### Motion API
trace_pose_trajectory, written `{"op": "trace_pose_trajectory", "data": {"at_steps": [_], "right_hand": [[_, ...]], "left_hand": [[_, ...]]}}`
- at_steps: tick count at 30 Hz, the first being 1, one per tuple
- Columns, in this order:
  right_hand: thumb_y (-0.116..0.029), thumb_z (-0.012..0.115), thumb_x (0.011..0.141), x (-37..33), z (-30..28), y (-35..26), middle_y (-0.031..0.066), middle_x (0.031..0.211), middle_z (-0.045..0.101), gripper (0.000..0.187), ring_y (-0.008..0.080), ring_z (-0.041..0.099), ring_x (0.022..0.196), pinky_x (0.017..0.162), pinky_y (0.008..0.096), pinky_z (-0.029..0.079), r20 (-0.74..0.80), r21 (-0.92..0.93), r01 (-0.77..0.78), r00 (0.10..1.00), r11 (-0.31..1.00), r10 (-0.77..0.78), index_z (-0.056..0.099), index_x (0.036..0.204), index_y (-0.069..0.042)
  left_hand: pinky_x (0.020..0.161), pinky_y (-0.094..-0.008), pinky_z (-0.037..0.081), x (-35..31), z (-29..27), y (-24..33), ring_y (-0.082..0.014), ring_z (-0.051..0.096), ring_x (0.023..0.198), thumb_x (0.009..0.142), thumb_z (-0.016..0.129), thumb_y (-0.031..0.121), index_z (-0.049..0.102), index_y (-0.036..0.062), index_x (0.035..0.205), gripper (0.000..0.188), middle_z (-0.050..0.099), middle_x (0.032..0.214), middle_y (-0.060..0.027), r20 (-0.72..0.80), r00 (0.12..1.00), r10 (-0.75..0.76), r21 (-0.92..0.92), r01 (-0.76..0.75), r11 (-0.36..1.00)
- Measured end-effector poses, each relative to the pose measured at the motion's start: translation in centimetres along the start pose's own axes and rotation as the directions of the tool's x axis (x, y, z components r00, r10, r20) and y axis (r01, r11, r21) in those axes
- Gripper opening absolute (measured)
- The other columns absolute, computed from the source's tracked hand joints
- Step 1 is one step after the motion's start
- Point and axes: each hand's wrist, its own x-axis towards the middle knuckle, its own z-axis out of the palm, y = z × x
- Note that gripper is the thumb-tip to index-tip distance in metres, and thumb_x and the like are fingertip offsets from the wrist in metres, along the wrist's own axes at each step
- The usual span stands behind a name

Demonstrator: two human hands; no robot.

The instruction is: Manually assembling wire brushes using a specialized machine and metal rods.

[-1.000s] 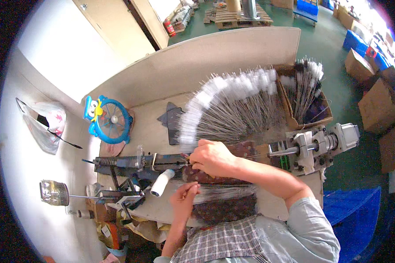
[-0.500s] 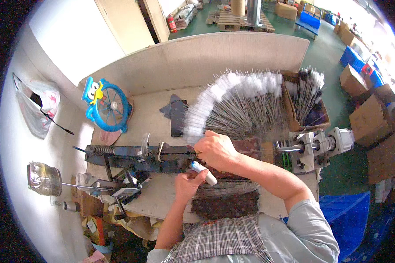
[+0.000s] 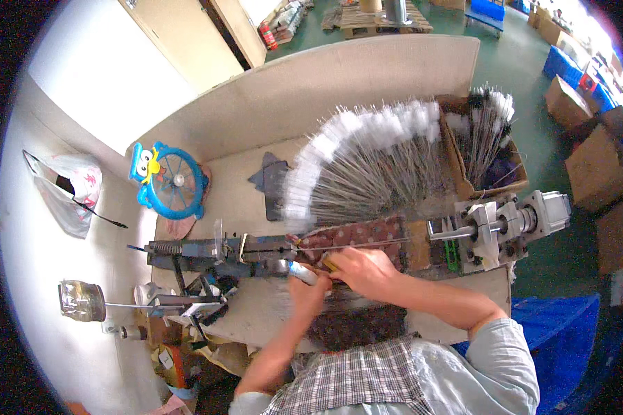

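My left hand point(image 3: 307, 294) is closed around a small white cylinder with a blue band point(image 3: 302, 274), just below the right end of a long dark metal jig point(image 3: 218, 254). Right beside it, my right hand point(image 3: 364, 271) has its fingers curled round a small yellowish thing point(image 3: 331, 263), mostly hidden by them. A thin wire point(image 3: 367, 245) reaches rightward from the jig's end, above my hands, over a brown patterned cloth point(image 3: 387, 232). Behind the cloth, many wire-stemmed brushes with white bristle tips point(image 3: 339, 131) lie fanned out.
At right stands a motor unit with a metal shaft point(image 3: 495, 228), and behind it a cardboard box point(image 3: 464, 166) of dark- and white-tipped brushes. A blue toy-like fan point(image 3: 176, 181) and dark phone point(image 3: 275, 190) sit at back left. A raised panel point(image 3: 311, 79) edges the table.
My right hand has come down and right, away from the jig's end to beside my left hand. The wire from the jig now shows. The whole view has shifted slightly.
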Motion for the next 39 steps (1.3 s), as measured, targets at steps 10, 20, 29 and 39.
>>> {"op": "trace_pose_trajectory", "data": {"at_steps": [10,20,29,39], "right_hand": [[-0.028,0.063,0.076,0.1,-0.4,1.5,0.0100,0.084,0.057,0.025,0.0288,0.059,0.078,0.066,0.0394,0.050,0.090,0.080,0.084,0.992,0.993,-0.091,0.059,0.087,-0.006],[-0.014,0.063,0.078,0.8,0.3,0.0,0.0141,0.088,0.060,0.022,0.0313,0.059,0.083,0.072,0.0390,0.049,0.142,0.164,0.050,0.987,0.985,-0.073,0.061,0.096,-0.002],[-0.006,0.057,0.075,0.8,-5.2,-2.2,0.0113,0.088,0.060,0.029,0.0306,0.060,0.084,0.074,0.0389,0.049,0.198,0.078,0.079,0.976,0.994,-0.093,0.059,0.104,-0.005],[-0.015,0.065,0.075,1.3,-7.3,0.6,0.0131,0.079,0.064,0.019,0.0312,0.060,0.074,0.070,0.0378,0.049,-0.100,0.197,-0.021,0.994,0.980,0.041,0.065,0.090,-0.004]], "left_hand": [[0.066,-0.0309,0.048,-1.4,-9.6,1.9,-0.0149,0.059,0.075,0.080,0.066,0.033,0.052,0.0064,0.094,0.033,0.059,0.080,-0.0052,-0.307,0.934,-0.183,-0.161,0.138,0.977],[0.061,-0.0276,0.045,-2.5,-19.4,1.0,-0.0122,0.052,0.068,0.080,0.066,0.030,0.061,0.0100,0.088,0.022,0.055,0.073,0.0024,-0.439,0.802,-0.404,-0.580,0.091,0.809],[0.058,-0.0267,0.042,-2.0,-16.3,-0.3,-0.0121,0.050,0.061,0.081,0.060,0.018,0.058,0.0060,0.080,0.012,0.053,0.067,-0.0007,-0.518,0.806,-0.285,-0.547,-0.056,0.835],[0.061,-0.0249,0.046,-1.2,4.5,3.2,-0.0116,0.056,0.070,0.090,0.056,0.017,0.060,0.0020,0.094,0.016,0.062,0.085,-0.0070,0.070,0.992,-0.110,-0.410,0.129,0.903]]}}
